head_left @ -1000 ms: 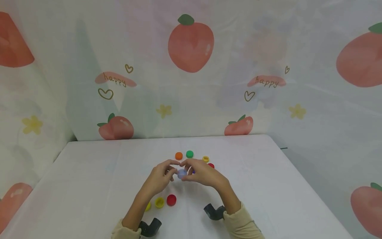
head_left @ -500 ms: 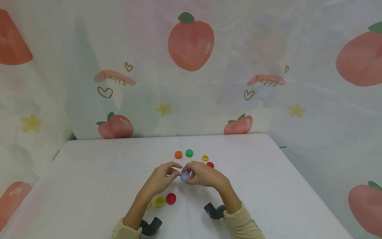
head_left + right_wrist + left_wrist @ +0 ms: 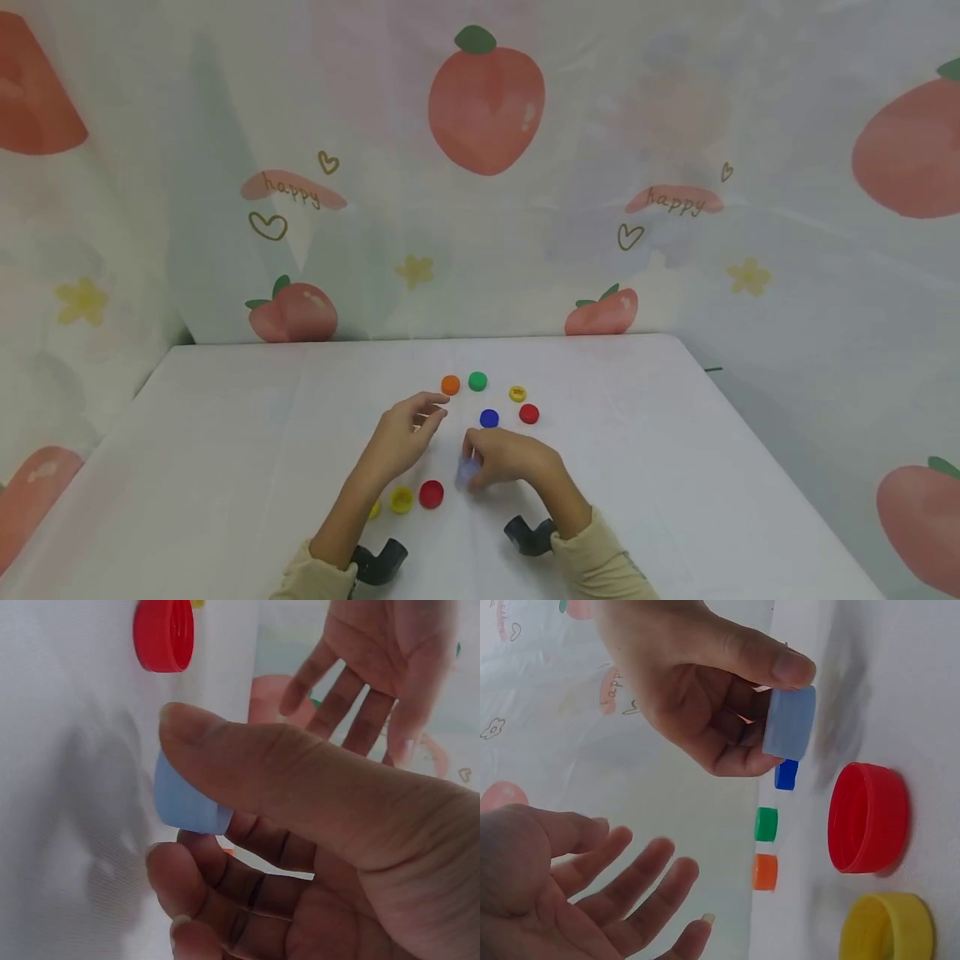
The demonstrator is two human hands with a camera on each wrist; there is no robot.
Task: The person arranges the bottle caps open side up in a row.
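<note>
Between thumb and fingers my right hand (image 3: pixel 513 457) pinches a light blue bottle cap (image 3: pixel 790 722), held just above the white table. In the right wrist view the thumb covers part of this cap (image 3: pixel 187 796). My left hand (image 3: pixel 405 433) hovers to the left with its fingers loosely spread and nothing in them. Nearest the held cap on the table is a red bottle cap (image 3: pixel 431 494), hollow side showing. Beside it lies a yellow cap (image 3: pixel 401 500), and another yellow cap (image 3: pixel 374 509) is partly hidden by the left forearm.
Behind the hands lie a blue cap (image 3: pixel 489 418), a smaller red cap (image 3: pixel 528 413), a yellow cap (image 3: pixel 517 393), a green cap (image 3: pixel 477 381) and an orange cap (image 3: pixel 450 384). Dark curved pieces (image 3: pixel 380 562) sit at both wrists. A patterned cloth hangs behind the table.
My right hand has brought the light blue cap nearer and lower, away from the left hand. The left hand has drawn slightly back, its fingers off the cap. The blue cap behind has come into view.
</note>
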